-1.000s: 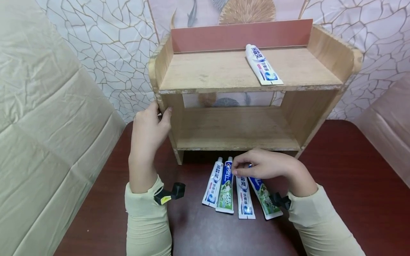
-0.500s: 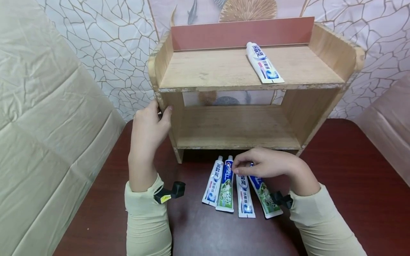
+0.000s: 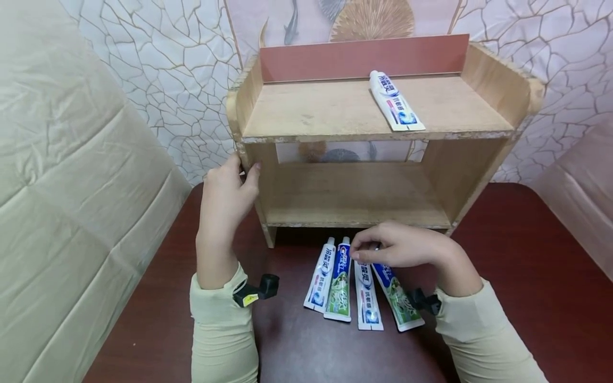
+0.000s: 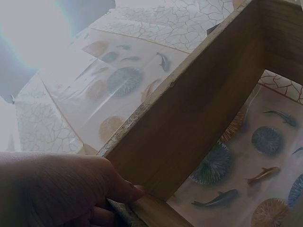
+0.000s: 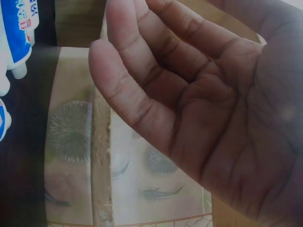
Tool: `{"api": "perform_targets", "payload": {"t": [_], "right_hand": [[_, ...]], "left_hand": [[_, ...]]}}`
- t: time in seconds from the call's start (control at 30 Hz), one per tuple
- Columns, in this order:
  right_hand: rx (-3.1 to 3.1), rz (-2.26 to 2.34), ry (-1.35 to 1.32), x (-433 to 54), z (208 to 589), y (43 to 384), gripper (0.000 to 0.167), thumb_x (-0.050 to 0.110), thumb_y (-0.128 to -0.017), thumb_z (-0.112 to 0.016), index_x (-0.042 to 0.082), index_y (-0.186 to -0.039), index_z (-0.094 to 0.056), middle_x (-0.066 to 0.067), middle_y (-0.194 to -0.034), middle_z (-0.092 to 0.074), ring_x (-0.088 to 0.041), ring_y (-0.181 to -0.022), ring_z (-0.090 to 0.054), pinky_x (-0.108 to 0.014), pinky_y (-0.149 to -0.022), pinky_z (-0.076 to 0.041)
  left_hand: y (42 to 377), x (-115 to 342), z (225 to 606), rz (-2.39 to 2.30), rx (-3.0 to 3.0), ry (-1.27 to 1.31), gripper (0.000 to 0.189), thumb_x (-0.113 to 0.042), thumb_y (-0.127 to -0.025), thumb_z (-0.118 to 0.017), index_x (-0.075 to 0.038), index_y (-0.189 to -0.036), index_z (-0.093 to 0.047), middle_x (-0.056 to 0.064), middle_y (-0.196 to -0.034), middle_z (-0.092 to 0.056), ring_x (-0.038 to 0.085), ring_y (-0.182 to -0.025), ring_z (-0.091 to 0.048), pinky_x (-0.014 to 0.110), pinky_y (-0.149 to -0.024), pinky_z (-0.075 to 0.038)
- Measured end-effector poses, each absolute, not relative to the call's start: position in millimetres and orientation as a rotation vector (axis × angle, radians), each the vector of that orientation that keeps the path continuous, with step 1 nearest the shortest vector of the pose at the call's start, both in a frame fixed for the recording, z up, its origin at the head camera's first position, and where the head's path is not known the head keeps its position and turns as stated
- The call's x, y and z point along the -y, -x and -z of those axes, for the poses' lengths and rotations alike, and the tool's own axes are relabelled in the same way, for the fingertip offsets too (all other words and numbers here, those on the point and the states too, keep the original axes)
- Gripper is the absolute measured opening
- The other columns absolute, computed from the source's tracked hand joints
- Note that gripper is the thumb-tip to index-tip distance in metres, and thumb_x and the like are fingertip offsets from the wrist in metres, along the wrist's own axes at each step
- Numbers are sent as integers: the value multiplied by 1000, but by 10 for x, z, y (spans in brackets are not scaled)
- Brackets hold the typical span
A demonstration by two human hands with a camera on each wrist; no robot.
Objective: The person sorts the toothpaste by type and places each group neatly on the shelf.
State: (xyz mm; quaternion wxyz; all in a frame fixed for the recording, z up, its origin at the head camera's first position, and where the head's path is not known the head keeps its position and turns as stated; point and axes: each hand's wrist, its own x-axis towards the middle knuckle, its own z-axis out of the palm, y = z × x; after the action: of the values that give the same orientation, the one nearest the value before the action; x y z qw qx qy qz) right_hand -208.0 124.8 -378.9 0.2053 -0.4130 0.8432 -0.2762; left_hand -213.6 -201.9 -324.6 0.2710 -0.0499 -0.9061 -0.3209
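My left hand (image 3: 226, 194) grips the left side panel of a small two-tier wooden shelf (image 3: 325, 133), its thumb on the inner face in the left wrist view. Low over several toothpaste tubes hangs my right hand (image 3: 399, 244), fingers loosely bent. The right wrist view shows its palm (image 5: 236, 123) bare. Under it lie a white tube (image 3: 367, 303) and a blue-green tube (image 3: 398, 298), their cap ends hidden by the hand. Just left lie another blue-green tube (image 3: 339, 287) and another white one (image 3: 320, 279), side by side.
One white toothpaste tube (image 3: 396, 103) lies on the shelf's upper board, cap toward the pink back strip (image 3: 364, 57). The shelf stands at the back of a dark red table (image 3: 158, 308). Patterned sheeting (image 3: 158, 64) hangs behind, and a pale quilted cover (image 3: 72, 186) slopes at left.
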Motion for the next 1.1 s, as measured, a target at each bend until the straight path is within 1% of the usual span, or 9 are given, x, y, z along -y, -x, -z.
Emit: {"api": "perform_targets", "payload": {"t": [0.23,0.47,0.63,0.7,0.77,0.83,0.93,1.03,1.1], "right_hand": [[-2356,793,1188,-1279,3763,2094,16,32,-104,-56,28,-113,-69,11,-87,-64,-7,-69,-56,-29,-65,-49],[-2360,788,1207,-1283,3715,2106,16,34,-105,-55,29,-111,-68,10,-78,-61,-5,-61,-51,-27,-59,-46],[-2383,776,1202,-1288,3705,2120,15,31,-104,-57,26,-109,-70,10,-79,-62,-5,-63,-52,-27,-60,-46],[-2395,757,1172,-1282,3725,2126,13,28,-103,-59,23,-104,-71,11,-78,-61,-6,-64,-52,-27,-60,-46],[-2405,719,1104,-1278,3761,2129,12,28,-101,-62,21,-94,-70,11,-72,-56,-6,-61,-50,-26,-58,-43],[-2427,645,1002,-1276,3806,2127,20,31,-98,-66,19,-81,-67,11,-66,-50,-6,-57,-44,-26,-54,-38],[-2475,496,816,-1278,3885,2124,39,39,-92,-72,19,-64,-55,10,-58,-38,-7,-51,-33,-26,-50,-29],[-2532,350,624,-1266,3986,2130,44,46,-86,-77,16,-63,-53,7,-58,-38,-10,-52,-34,-27,-50,-29],[-2545,297,527,-1259,4052,2134,45,48,-82,-80,13,-65,-57,5,-59,-41,-11,-52,-37,-27,-51,-32]], "left_hand": [[2139,2003,3252,853,2440,129,23,-27,-99,-60,-4,-94,-63,16,-90,-73,30,-88,-71,46,-71,-53],[2139,1997,3258,828,2443,119,24,-28,-99,-60,-6,-94,-63,16,-91,-73,31,-90,-71,48,-73,-53],[2144,1997,3259,833,2436,125,23,-27,-99,-60,-5,-96,-64,17,-92,-73,32,-91,-71,48,-74,-54],[2146,2000,3261,838,2431,133,23,-26,-99,-60,-4,-97,-64,17,-93,-74,31,-92,-71,48,-74,-54],[2147,2001,3264,839,2429,138,22,-26,-99,-61,-4,-97,-65,17,-94,-74,31,-93,-71,48,-75,-54],[2146,2002,3266,839,2432,137,23,-26,-99,-60,-4,-97,-65,17,-94,-74,31,-93,-71,48,-75,-54],[2146,2004,3270,836,2434,135,23,-26,-99,-60,-4,-96,-64,17,-93,-74,31,-92,-71,48,-74,-53],[2144,2005,3269,836,2434,133,23,-26,-99,-60,-4,-95,-64,16,-91,-73,30,-89,-71,48,-72,-53],[2141,2005,3261,839,2433,135,23,-26,-99,-60,-4,-96,-64,17,-91,-73,30,-89,-71,47,-72,-53]]}}
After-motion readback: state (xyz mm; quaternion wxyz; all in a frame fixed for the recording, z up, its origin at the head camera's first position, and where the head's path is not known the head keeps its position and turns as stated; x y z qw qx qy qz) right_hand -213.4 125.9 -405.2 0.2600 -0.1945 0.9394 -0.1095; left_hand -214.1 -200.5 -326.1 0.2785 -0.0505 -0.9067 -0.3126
